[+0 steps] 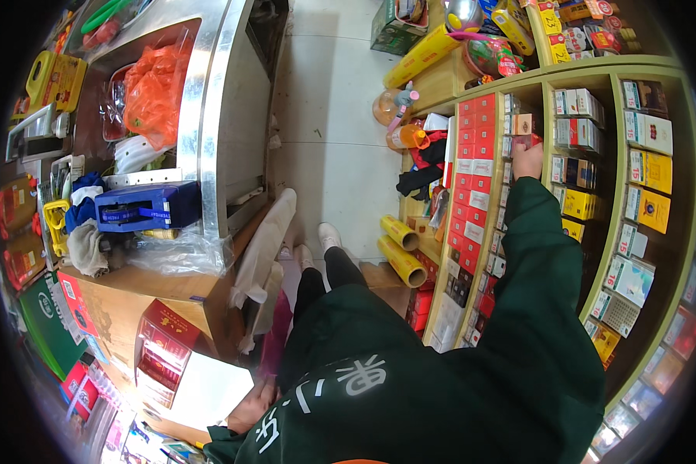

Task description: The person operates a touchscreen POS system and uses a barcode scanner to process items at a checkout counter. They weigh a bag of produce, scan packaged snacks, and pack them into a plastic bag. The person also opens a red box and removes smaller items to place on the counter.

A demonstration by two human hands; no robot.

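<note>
My right hand (526,160) reaches into a narrow shelf compartment on the right, thumb and fingers around a small red pack (524,140). Just beyond it stands a tan-fronted pack (522,124). My left hand (250,404) rests low on the left, at the edge of a bright white sheet or flap (213,387); its fingers are partly hidden, so its grip is unclear. Beside that flap is an open dark red carton (165,354) holding several red packs. Left of my right arm, red and white cigarette-type boxes (474,168) fill a shelf column.
Wooden shelving (606,191) with more packs and price tags lines the right side. Yellow rolls (402,260) jut out by my legs. On the left, a blue tape dispenser (151,207) sits on a metal-edged counter (209,116). A tiled aisle (330,116) runs between.
</note>
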